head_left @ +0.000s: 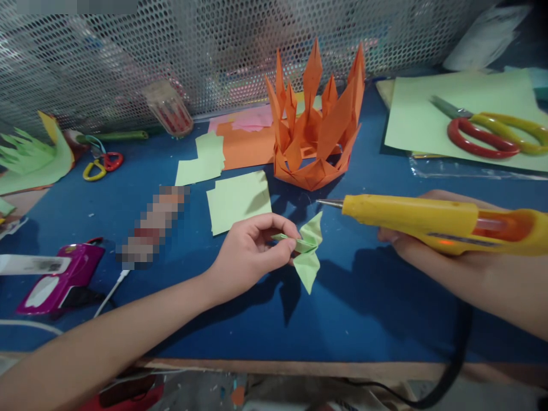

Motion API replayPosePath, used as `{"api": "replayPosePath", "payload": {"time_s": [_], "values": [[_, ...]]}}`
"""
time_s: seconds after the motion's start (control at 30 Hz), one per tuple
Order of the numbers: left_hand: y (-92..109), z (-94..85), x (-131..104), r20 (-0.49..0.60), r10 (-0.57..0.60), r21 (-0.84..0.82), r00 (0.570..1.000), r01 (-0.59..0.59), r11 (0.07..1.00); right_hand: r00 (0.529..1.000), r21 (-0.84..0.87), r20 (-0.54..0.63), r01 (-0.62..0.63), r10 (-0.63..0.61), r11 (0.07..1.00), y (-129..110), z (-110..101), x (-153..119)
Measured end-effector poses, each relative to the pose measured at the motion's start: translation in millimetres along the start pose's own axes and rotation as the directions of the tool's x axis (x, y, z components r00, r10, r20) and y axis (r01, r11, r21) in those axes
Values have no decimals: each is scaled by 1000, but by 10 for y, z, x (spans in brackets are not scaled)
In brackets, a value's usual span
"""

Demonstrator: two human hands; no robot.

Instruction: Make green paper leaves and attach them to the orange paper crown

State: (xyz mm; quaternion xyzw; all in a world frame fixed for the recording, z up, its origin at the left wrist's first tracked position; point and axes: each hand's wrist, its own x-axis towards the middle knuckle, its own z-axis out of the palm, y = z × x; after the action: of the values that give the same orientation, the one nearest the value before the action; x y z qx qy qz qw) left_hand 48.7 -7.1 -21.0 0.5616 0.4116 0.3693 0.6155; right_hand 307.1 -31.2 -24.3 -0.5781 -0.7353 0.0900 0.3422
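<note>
My left hand (252, 254) pinches a folded light green paper piece (309, 254) between thumb and fingers, with two pointed wings spread to the right. In my right hand (432, 251) is a yellow hot glue gun (411, 220), its metal nozzle pointing left. The nozzle tip hovers just above the upper wing of the green piece, apparently apart from it. A small orange light glows on the gun's side. Behind both hands stands an orange folded paper crown (314, 171) with tall pointed spikes. Light green paper squares (240, 200) lie just beyond my left hand.
Large scissors (483, 137) rest on green sheets (411, 114) at back right. Small scissors (103, 162), a jar (169, 108) and a purple object (64, 279) are on the left. A perforated metal panel (214, 57) closes the back. The gun's black cord (454, 354) hangs over the front edge.
</note>
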Motion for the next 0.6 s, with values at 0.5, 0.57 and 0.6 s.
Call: {"api": "replayPosePath", "payload": {"time_s": [0.5, 0.57, 0.6], "values": [[-14, -21, 31, 48, 38, 36, 998, -40, 999, 1000, 5, -1, -10, 10, 1000, 10, -3, -16], [-23, -18, 33, 51, 37, 47, 998, -39, 998, 1000, 7, -2, -17, 17, 1000, -2, -4, -17], [-27, -16, 32, 56, 38, 51, 998, -41, 998, 1000, 7, 0, -20, 20, 1000, -2, -5, -19]]}}
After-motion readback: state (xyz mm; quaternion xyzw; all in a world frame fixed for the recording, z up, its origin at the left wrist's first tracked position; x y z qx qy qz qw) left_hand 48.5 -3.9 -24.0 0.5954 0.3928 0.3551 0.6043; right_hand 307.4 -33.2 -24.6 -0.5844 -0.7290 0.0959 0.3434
